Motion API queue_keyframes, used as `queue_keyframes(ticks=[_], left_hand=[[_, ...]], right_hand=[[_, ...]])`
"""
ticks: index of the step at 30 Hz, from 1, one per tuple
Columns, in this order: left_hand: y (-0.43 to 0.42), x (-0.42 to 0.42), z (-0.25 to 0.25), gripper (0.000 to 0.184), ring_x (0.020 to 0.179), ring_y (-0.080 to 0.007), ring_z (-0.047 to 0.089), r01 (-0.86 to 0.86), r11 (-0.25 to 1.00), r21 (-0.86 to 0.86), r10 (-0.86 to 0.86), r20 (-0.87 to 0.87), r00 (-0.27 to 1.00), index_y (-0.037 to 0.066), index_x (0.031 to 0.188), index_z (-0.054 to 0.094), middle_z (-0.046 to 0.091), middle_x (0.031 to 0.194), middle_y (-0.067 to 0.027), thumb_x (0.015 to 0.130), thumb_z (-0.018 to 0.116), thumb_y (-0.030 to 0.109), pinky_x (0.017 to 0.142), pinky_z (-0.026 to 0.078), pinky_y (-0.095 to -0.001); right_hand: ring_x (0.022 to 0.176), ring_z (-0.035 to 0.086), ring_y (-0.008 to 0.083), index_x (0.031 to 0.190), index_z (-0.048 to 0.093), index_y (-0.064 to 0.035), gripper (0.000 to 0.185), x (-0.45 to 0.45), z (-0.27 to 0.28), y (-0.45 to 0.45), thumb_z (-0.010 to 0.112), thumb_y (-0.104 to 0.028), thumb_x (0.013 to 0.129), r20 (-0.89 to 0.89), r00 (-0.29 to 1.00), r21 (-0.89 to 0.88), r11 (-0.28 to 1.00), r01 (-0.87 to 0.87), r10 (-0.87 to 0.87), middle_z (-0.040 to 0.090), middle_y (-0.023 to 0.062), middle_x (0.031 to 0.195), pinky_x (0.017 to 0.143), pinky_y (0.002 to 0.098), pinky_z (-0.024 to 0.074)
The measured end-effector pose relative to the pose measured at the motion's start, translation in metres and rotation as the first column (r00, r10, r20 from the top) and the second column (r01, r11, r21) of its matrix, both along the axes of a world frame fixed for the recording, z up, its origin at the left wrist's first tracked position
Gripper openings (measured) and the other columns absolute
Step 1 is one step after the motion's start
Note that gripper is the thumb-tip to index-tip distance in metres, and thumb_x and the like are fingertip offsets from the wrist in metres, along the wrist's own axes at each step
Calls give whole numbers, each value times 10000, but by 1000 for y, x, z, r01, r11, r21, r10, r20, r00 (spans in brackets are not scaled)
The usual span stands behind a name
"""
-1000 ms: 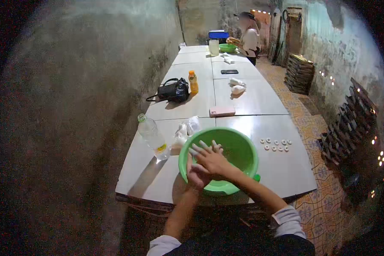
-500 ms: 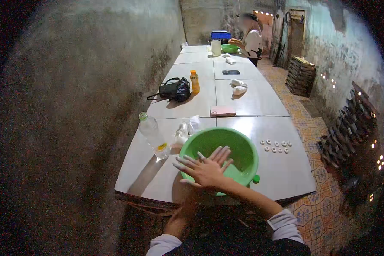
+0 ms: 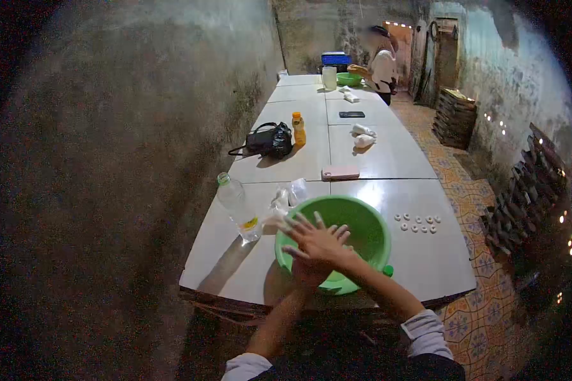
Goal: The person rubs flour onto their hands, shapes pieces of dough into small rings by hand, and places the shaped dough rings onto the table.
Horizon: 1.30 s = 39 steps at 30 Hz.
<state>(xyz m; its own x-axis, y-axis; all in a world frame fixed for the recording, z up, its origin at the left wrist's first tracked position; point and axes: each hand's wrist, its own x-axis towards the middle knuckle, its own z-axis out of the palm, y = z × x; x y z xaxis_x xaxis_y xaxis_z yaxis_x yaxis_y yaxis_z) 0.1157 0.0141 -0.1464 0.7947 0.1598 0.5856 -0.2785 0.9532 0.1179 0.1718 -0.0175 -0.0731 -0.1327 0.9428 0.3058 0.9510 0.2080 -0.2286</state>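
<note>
My right hand [image 3: 324, 246] lies crossed over my left hand [image 3: 310, 274], above the near side of a green basin [image 3: 368, 219]. White powder or dough coats the right fingers, which are stretched out and spread toward the upper left. Most of the left hand is covered; its fingertips show past the right hand, extended over the basin. Neither hand visibly holds anything. What lies at the bottom of the basin is hidden. To the right, several small white rings [image 3: 418, 220] are set out in two rows on the tiled table [image 3: 438, 273].
Left of the basin stand an uncapped clear bottle [image 3: 238, 206] and plastic bags [image 3: 289, 193]. A green cap [image 3: 388, 270] is at its right. Beyond are a pink phone [image 3: 340, 173], black bag [image 3: 270, 140], orange bottle [image 3: 299, 129] and white bundles [image 3: 363, 136]. A person [image 3: 381, 63] stands at the far end.
The right hand has slid over the left, its fingers shifting up and right and spreading wider. The whole view has shifted slightly, moving the table right and down.
</note>
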Motion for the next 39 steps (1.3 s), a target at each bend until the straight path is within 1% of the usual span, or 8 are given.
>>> queue_keyframes(ticks=[6,9,10,11,14,19,23,39], left_hand=[[-6,10,21,768,1364,-271,134,-169,984,49,162,117,980,11,1409,84,116,1473,-165,900,222,568,1113,110,-422],[-34,43,94,729,1357,-273,170,-173,971,-163,228,848,479,4,1406,102,142,1468,-166,918,238,529,1114,134,-404],[-12,21,45,716,1352,-269,191,-401,915,29,367,348,863,0,1400,130,166,1464,-163,921,238,520,1112,142,-408],[12,-4,-2,704,1346,-265,211,-438,841,318,524,-272,807,-5,1395,158,190,1459,-161,924,238,512,1110,150,-411],[9,-19,30,716,1341,-264,231,-47,920,-390,8,-100,995,-7,1384,209,235,1447,-159,912,240,531,1102,170,-436],[4,-31,62,780,1340,-269,231,-207,924,-321,125,-260,958,5,1382,232,251,1440,-162,885,220,607,1094,167,-473],[0,-29,72,849,1343,-308,205,-303,944,-130,253,-303,919,16,1392,201,229,1441,-180,852,207,671,1092,144,-510],[-10,-32,85,892,1346,-323,176,-214,964,-157,163,-288,944,114,1409,192,183,1454,-180,787,245,752,1083,127,-547]], right_hand=[[1312,272,321,1410,224,-162,658,-13,-13,-15,365,-534,886,-72,987,146,980,-135,147,283,107,1430,1027,630,107],[1297,302,311,1401,241,-136,613,4,7,-8,399,-456,902,-264,959,189,981,-49,99,306,121,1418,1047,580,142],[1273,340,313,1388,258,-90,568,15,11,-10,401,-371,916,-359,929,214,977,-17,95,362,137,1380,1057,535,175],[1273,340,313,1388,258,-90,568,17,22,-21,401,-371,916,-362,927,211,977,-20,98,362,137,1380,1057,535,175],[1276,337,320,1396,213,-46,620,23,42,-49,316,-438,926,-789,591,198,980,-14,168,362,165,1379,1080,523,83],[1273,338,327,1365,218,-1,689,9,12,-83,360,-489,901,-232,967,377,926,-15,110,371,164,1372,1077,540,52],[1322,281,269,1371,265,-52,773,-2,11,-93,613,-398,773,-134,988,248,968,-38,73,358,100,1391,1078,562,7],[1287,345,248,1317,374,-49,780,-14,-9,-98,464,-610,784,239,970,334,942,-37,-47,489,49,1297,1058,583,-81]])
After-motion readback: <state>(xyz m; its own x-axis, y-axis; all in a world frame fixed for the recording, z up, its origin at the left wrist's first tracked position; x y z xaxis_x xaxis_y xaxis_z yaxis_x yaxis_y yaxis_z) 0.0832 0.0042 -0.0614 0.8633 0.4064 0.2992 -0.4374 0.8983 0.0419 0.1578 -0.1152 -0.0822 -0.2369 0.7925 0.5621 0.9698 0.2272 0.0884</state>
